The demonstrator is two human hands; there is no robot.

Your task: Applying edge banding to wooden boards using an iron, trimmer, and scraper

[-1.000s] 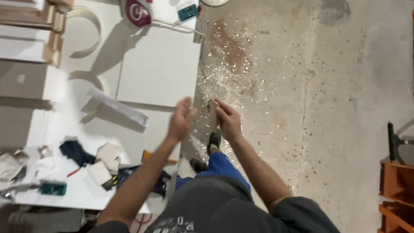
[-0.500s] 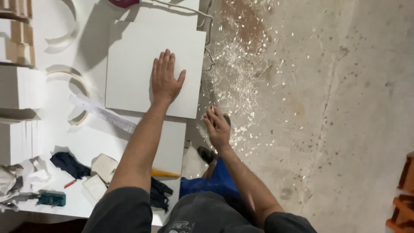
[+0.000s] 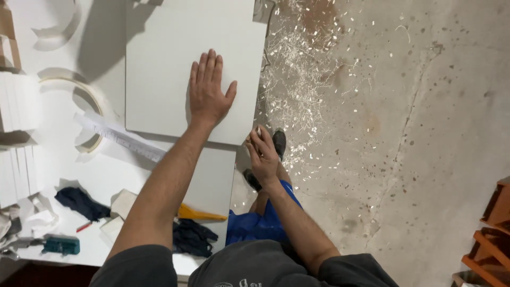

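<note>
Head cam: left hand (image 3: 210,90) has settled flat, fingers spread, on the white panel (image 3: 175,64) at 11 o'clock on the table (image 3: 106,159); a second ago both hands were off it. Right hand (image 3: 264,154) now pinches its near edge, so the board's pinned.

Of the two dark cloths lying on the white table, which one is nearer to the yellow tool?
The dark cloth at the table's near edge, just below the yellow wedge-shaped tool and almost touching it. The other dark cloth lies farther left, beyond a white block.
</note>
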